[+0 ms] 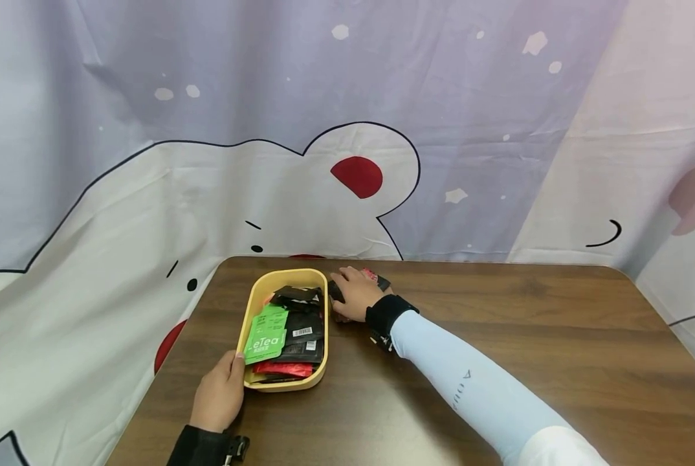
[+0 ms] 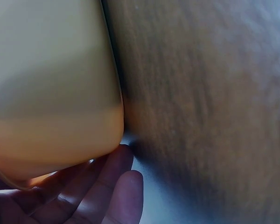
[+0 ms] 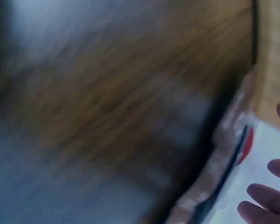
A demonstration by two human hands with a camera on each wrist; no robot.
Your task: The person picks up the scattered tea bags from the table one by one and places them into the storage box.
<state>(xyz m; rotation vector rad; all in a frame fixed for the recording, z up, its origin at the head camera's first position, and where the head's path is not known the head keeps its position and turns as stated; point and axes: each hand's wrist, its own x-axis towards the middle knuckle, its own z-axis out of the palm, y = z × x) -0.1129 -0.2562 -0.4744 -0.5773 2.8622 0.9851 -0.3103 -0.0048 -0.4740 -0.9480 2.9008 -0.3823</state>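
Note:
A yellow tray [image 1: 326,323] stands on the brown table [image 1: 528,336] and holds several tea packets, among them a green one [image 1: 268,333], black ones and a red one. My left hand [image 1: 219,391] grips the tray's near left corner, thumb on the rim; the left wrist view shows its fingers [image 2: 116,186] against the tray wall [image 2: 51,93]. My right hand [image 1: 353,294] lies just right of the tray's far end, fingers bent over a dark packet [image 1: 336,291] with a red packet [image 1: 378,278] behind it. In the blurred right wrist view a crimped packet edge [image 3: 224,158] lies beside loose fingers [image 3: 266,196].
A cartoon-printed cloth [image 1: 347,162] hangs right behind the table's far edge and falls down past its left side. Bare wood stretches to the right of my right sleeve [image 1: 475,382]. The table's left edge runs close to the tray.

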